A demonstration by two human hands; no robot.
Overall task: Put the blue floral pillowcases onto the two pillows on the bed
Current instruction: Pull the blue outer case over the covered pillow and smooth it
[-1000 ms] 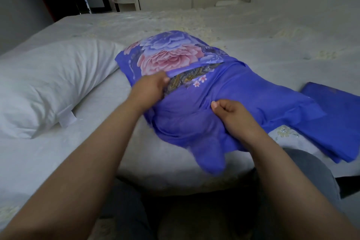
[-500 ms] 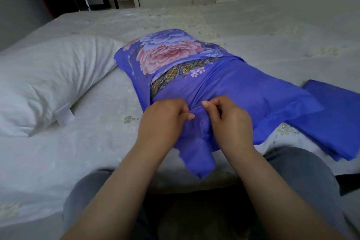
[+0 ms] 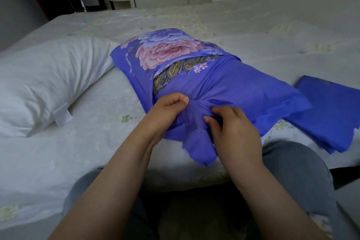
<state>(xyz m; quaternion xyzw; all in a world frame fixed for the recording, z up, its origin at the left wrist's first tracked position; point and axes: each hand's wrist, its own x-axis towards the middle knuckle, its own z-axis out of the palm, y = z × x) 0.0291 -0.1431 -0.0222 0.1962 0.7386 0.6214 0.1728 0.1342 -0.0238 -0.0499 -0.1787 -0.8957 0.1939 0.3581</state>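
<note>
bare white pillow (image 3: pixel 44 82) on bed (image 3: pixel 272 31), far left | left hand (image 3: pixel 167 112) – fingers pinched shut on blue floral pillowcase (image 3: pixel 224 87) at its near edge, mid-bed | right hand (image 3: pixel 231 128) – gripping same bunched fabric | second pillowcase (image 3: pixel 335 111) folded, far right

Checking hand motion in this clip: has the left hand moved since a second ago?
Yes. The left hand has come back toward the person, from beside the pink flower to the near blue fabric, close beside the right hand.
</note>
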